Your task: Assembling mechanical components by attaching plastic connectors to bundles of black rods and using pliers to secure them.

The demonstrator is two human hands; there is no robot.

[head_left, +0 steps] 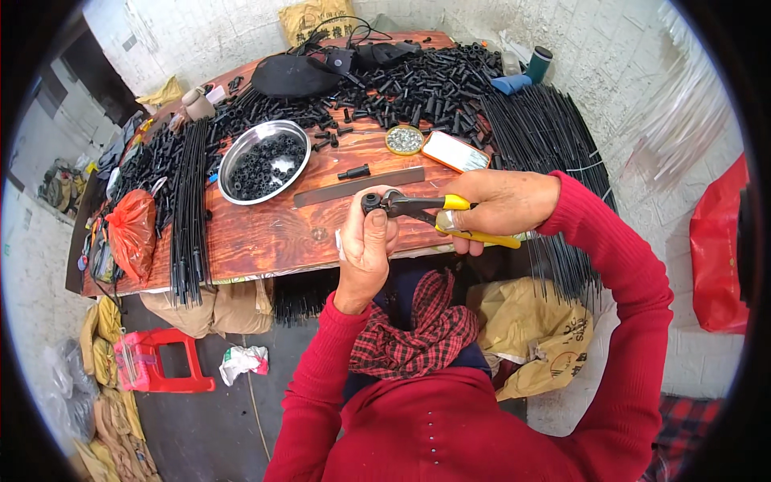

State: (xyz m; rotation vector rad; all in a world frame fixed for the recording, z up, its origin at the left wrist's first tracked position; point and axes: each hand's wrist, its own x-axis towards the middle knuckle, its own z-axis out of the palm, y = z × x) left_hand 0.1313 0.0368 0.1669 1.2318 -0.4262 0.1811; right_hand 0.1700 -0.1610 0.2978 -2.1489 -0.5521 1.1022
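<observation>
Head-worn fisheye, looking steeply down, close over wooden table [265, 233], rim likely distorted

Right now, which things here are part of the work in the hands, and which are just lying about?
In use: left hand holding a black part; right hand gripping the yellow-handled pliers on that part.

Lying about: steel bowl, metal strip, round tin, orange bag, red stool.

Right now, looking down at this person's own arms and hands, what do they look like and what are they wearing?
Both arms are covered to the wrist by long, close-fitting red knit sleeves, the left sleeve and the right sleeve alike, with no pattern or markings. The left hand and right hand are bare, without gloves. The right hand seems to wear a pale band, perhaps a ring or tape, on one finger.
</observation>
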